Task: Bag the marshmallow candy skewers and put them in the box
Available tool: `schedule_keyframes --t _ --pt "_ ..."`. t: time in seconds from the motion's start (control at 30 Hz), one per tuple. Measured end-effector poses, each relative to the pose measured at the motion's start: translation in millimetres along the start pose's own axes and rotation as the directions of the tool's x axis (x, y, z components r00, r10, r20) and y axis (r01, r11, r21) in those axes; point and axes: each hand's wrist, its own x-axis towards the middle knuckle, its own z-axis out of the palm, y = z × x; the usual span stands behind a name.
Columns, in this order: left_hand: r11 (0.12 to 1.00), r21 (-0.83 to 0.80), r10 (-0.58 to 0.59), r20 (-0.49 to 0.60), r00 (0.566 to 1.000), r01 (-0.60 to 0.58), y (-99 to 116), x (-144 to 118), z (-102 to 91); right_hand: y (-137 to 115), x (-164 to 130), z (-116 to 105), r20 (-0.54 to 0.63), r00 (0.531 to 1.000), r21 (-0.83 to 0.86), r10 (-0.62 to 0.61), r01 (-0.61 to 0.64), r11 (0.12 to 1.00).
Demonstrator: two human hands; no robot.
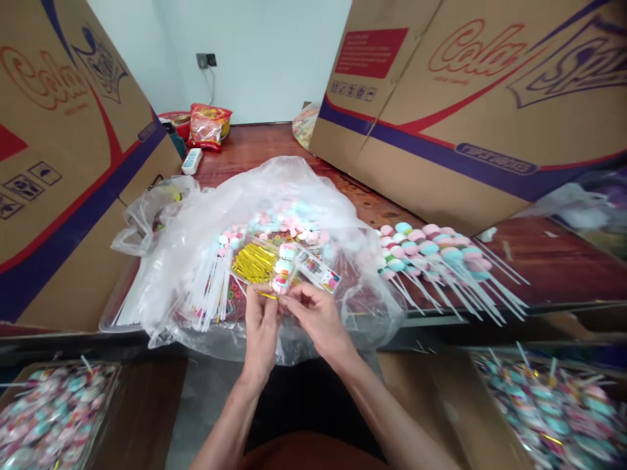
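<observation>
The landmark is the pile of gold ties (253, 261). The wrapped marshmallow stick (284, 264) stands just to its right, lower end toward the person. Left hand (262, 323), in front of the pile: grip closed, thumb and fingers pinching one gold strip (266, 295) beside the lower end of the wrapper. Right hand (319, 320), in front and to the right of the pile: grip closed, thumb and forefinger together on the lower end of the wrapper. Printed bags (318, 269) lie right of the pile, beyond the wrapped stick. White sticks (208, 290) lie left of the pile. Skewered marshmallows (431, 251) rest well to its right on the table (259, 140).
</observation>
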Motion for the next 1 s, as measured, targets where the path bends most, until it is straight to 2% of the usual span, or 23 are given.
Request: schedule_keyframes --t 0.07,0.2,0.33,0.4,0.5,0.57,0.67,0.73,0.87,0.9,0.93,1.0 --pt "0.999 0.026 0.042 0.044 0.998 -0.043 -2.1 -3.2 3.5 1.4 -0.5 -4.1 -0.037 0.999 0.059 0.030 -0.027 0.998" --pt "0.997 0.026 0.074 0.145 0.987 -0.078 -6.6 -5.0 8.8 -1.0 -2.8 -12.0 -0.132 0.991 0.042 -0.030 0.036 0.998" --pt "0.996 0.028 0.085 0.128 0.988 -0.089 -9.6 -3.0 18.0 2.4 -6.3 -17.6 -0.160 0.982 -0.034 -0.097 0.092 0.995" --pt "0.999 -0.028 0.038 0.112 0.993 -0.035 -8.5 -1.3 23.5 5.8 -9.0 -20.9 -0.118 0.989 -0.022 -0.087 0.085 0.996" --pt "0.981 -0.129 -0.123 0.148 0.981 0.143 -3.2 0.9 28.6 7.6 -14.5 -27.7 -0.051 0.998 0.056 -0.046 0.049 0.997" --pt "0.933 -0.175 -0.271 0.234 0.934 0.315 2.0 1.4 28.7 5.2 -18.3 -33.6 -0.011 0.998 0.067 -0.056 0.056 0.996" --pt "0.803 -0.216 -0.451 0.388 0.804 0.555 10.3 -0.1 26.6 -2.7 -22.3 -43.7 0.045 0.990 -0.023 -0.134 0.135 0.991" --pt "0.744 -0.231 -0.492 0.445 0.748 0.627 14.3 -2.2 26.1 -8.8 -23.4 -50.4 0.078 0.976 -0.103 -0.202 0.209 0.972" --pt "0.723 -0.164 -0.543 0.465 0.699 0.671 12.6 -6.2 29.3 -14.1 -23.5 -61.6 0.145 0.938 -0.260 -0.314 0.342 0.903" --pt "0.742 -0.129 -0.545 0.456 0.703 0.658 9.6 -7.0 30.6 -12.7 -23.6 -63.5 0.159 0.934 -0.307 -0.320 0.355 0.883" --pt "0.775 -0.092 -0.533 0.436 0.725 0.625 5.7 -7.9 31.8 -10.0 -23.9 -64.9 0.167 0.930 -0.361 -0.327 0.366 0.858" --pt "0.877 -0.022 -0.440 0.364 0.821 0.480 -4.5 -9.8 33.9 -2.3 -25.5 -66.0 0.148 0.920 -0.487 -0.363 0.387 0.783"
